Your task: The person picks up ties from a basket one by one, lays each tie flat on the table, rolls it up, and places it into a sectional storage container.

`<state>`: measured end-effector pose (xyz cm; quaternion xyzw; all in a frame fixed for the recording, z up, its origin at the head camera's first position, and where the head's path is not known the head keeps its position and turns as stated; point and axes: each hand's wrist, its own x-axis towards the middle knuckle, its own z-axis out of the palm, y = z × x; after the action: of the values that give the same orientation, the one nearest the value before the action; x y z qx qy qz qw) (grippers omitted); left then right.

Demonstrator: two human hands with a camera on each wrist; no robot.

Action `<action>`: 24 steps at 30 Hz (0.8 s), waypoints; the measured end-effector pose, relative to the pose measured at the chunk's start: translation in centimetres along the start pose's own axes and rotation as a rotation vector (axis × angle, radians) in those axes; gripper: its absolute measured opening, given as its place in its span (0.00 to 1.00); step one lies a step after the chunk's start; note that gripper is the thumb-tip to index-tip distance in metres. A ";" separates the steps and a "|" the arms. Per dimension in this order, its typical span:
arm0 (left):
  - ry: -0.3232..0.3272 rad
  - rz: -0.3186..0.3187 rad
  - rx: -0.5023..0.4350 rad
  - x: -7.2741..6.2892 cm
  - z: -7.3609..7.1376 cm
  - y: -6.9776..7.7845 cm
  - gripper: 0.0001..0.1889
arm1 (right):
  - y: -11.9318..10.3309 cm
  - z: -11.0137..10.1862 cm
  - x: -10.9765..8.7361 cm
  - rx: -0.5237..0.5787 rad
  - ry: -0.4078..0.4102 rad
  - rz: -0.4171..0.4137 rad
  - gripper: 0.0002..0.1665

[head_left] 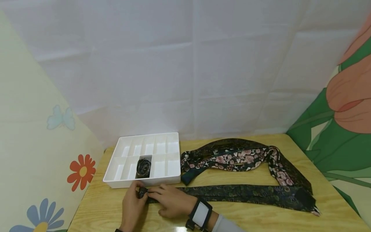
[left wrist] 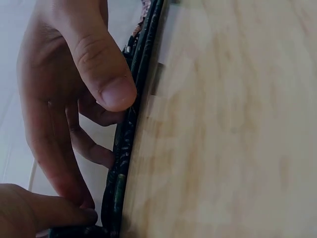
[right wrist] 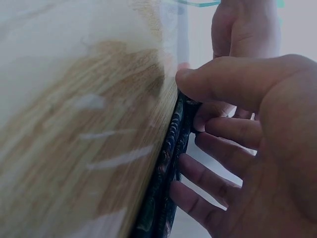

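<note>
A dark patterned necktie (head_left: 232,193) lies stretched along the front of the table, its left end coiled into a small roll (head_left: 142,192). At that roll, my left hand (head_left: 131,204) pinches it between thumb and fingers. Next to it, my right hand (head_left: 176,201) rests on the necktie with its fingers stretched out, fingertips right at the roll. The right wrist view shows these fingers (right wrist: 203,198) lined up along the tie's edge. Behind the hands stands a white divided tray (head_left: 116,184), with a rolled dark necktie (head_left: 143,167) in a front-row compartment.
To the tray's right lie a pink-flowered black necktie (head_left: 243,158) and a dark brown one (head_left: 232,142), loosely bent and overlapping, reaching down to the stretched tie's right end. A white sheet (head_left: 191,71) hangs behind the wooden table (head_left: 98,211).
</note>
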<state>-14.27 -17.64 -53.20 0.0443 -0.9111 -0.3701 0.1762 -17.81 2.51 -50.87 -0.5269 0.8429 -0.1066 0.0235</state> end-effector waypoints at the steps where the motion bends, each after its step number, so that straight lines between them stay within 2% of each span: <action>1: 0.003 0.027 0.006 0.0 0.0 -0.1 0.19 | 0.0 0.0 0.0 0.015 -0.004 0.005 0.40; 4: 0.024 0.114 0.014 -0.1 0.1 -0.4 0.20 | 0.0 0.1 0.0 0.061 -0.012 0.021 0.41; 7: -0.009 0.183 -0.016 0.0 0.1 -0.8 0.20 | 0.1 0.1 0.1 0.101 -0.018 0.040 0.44; 10: -0.124 0.189 -0.082 0.3 -0.3 -1.3 0.18 | 0.3 0.2 0.2 0.099 -0.016 0.050 0.45; 14: -0.311 0.171 -0.164 0.9 -1.3 -2.2 0.24 | 0.4 0.2 0.4 0.103 -0.011 0.063 0.43; 17: -0.366 0.155 -0.225 1.1 -2.0 -2.8 0.29 | 0.4 0.1 0.6 0.141 0.009 0.085 0.38; 20: -0.324 0.180 -0.222 1.1 -2.2 -3.0 0.28 | 0.3 0.1 1.0 0.183 0.054 0.120 0.34; 24: -0.209 0.347 -0.104 0.9 -1.7 -3.1 0.27 | 0.0 0.2 1.6 0.206 0.111 0.160 0.32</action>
<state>-14.66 -21.16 -53.94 -0.1611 -0.8981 -0.3831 0.1437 -18.54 1.08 -50.91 -0.4458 0.8669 -0.2195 0.0391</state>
